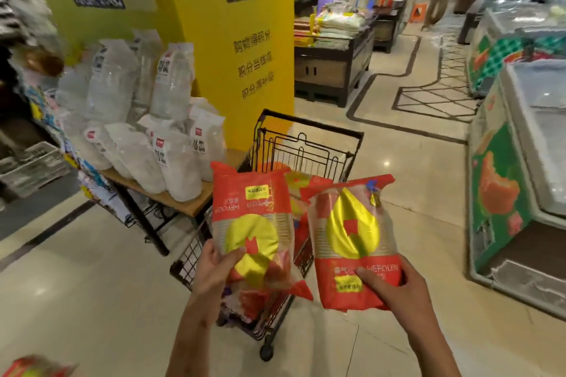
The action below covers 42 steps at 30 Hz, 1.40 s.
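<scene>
I hold two red-and-yellow packets side by side over the cart. My left hand (214,269) grips the left packet (252,217) by its lower end, thumb across the yellow print. My right hand (395,288) pinches the right packet (352,239) at its bottom edge, thumb on the label. Both look light and soft: the thin crinkly film sags a little and would likely slip under a loose grip. I judge the best hold is across the sealed end or flat round the middle, without squeezing the contents. The wire cart (309,144) stands at twelve o'clock from the packets, with more red packets (301,190) inside it. At ten o'clock a surface (190,205) carries white bags (171,162), and a freezer (520,193) runs along at three o'clock.
</scene>
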{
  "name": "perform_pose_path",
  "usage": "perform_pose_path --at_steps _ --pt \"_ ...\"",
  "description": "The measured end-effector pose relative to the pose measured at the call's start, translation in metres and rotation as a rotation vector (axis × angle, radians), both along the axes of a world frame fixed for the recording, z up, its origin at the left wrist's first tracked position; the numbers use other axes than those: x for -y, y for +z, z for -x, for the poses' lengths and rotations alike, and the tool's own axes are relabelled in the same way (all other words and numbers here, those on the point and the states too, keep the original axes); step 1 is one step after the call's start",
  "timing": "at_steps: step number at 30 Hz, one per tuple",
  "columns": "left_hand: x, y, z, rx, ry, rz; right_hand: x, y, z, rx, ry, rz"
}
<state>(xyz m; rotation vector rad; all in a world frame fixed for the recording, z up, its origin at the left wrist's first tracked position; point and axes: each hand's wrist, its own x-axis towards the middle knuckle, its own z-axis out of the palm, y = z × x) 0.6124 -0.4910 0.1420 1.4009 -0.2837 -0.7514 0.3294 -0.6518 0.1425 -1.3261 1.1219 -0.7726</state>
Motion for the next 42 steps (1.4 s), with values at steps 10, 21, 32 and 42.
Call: perform_pose_path --at_steps 10,21,32,42 --pt "0.112 -0.043 -0.055 -0.056 0.167 -0.108 0.184 -0.019 -0.112 -0.059 0.214 0.010" --pt "0.129 -0.174 -0.070 -0.475 0.640 -0.257 0.398 -0.074 -0.240 -0.304 0.500 -0.134" --pt "0.185 -0.231 -0.060 -0.726 0.809 -0.406 0.490 -0.144 -0.342 -0.545 0.949 -0.085" --pt "0.207 -0.158 -0.083 -0.649 0.529 -0.695 0.488 -0.172 -0.347 -0.586 0.901 -0.012"
